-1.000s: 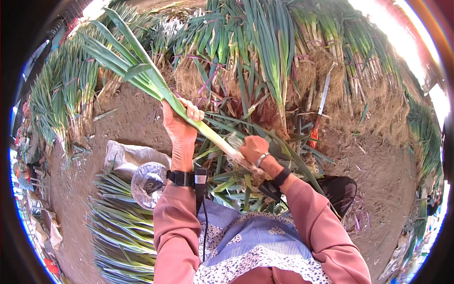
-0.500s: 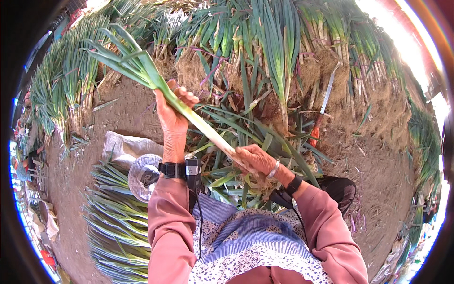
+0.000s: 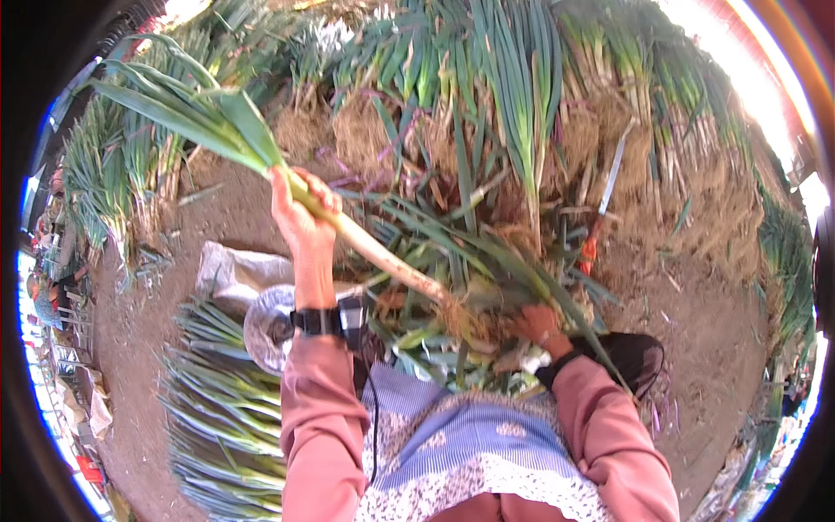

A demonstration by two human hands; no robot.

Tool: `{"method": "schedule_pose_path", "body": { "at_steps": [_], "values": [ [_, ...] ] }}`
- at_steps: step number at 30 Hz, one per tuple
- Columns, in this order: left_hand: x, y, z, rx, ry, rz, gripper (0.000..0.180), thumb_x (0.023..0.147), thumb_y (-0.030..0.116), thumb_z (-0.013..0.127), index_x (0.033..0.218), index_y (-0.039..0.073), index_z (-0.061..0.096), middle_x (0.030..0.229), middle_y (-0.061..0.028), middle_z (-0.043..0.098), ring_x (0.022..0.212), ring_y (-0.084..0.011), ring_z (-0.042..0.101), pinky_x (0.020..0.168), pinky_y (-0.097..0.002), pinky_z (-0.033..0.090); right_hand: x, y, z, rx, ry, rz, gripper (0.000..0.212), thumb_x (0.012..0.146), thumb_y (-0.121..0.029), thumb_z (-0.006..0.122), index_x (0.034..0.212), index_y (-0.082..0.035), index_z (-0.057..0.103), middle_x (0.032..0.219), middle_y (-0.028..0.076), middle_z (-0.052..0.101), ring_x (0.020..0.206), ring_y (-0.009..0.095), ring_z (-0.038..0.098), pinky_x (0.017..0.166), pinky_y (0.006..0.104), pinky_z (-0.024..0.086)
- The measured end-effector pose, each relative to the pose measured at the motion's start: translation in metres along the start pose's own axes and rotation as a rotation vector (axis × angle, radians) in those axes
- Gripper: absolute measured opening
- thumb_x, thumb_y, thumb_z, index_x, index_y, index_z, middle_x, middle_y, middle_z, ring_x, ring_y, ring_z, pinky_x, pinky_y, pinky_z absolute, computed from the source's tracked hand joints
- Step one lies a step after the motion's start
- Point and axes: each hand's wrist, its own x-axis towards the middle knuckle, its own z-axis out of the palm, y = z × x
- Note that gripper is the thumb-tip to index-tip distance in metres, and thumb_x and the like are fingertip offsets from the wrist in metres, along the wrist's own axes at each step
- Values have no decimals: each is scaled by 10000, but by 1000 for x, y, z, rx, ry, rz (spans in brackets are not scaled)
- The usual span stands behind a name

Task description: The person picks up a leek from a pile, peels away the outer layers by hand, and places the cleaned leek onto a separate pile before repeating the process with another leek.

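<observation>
Inside left hand (image 3: 303,209), gripped just below green tops (image 3: 250,126): leek (image 3: 383,255), slanting from upper left down to roots (image 3: 461,322) at lower right, nearer to right hand (image 3: 537,324). Changed since half a second ago: right hand off pale stem (image 3: 413,277), down by loose leaves (image 3: 557,297), blurred, grip impossible to tell. Beyond: orange-handled knife (image 3: 615,170).

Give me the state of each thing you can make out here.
Left hand: closed around a leek
Leek: slanted, leaves and roots on
Right hand: low at the leaf heap, blurred, grip unclear
Knife: unheld, blade bare
White sack: crumpled
Leek bundles: roots on, some tied with purple string
</observation>
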Motion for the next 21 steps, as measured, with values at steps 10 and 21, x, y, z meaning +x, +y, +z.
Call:
{"method": "schedule_pose_path", "body": {
  "at_steps": [10, 21],
  "values": [
    [-19, -32, 33, -37, -70, -98, 433, 908, 541, 466, 876, 112, 511, 587, -28, 462, 449, -170, 443, 439, -335, 370, 66, -196, -148, 751, 312, -438, 363, 631, -60, 776, 893, -30, 525, 844, 86, 536, 757, 222, 552, 683, 325, 472],
    [-24, -36, 36, -49, -13, -77, 441, 904, 543, 475, 885, 102, 474, 581, -32, 456, 442, -175, 440, 444, -334, 368, 65, -200, -150, 752, 296, -359, 370, 596, -26, 770, 814, -34, 471, 749, 89, 501, 698, 261, 526, 609, 356, 436]
  ]
}}
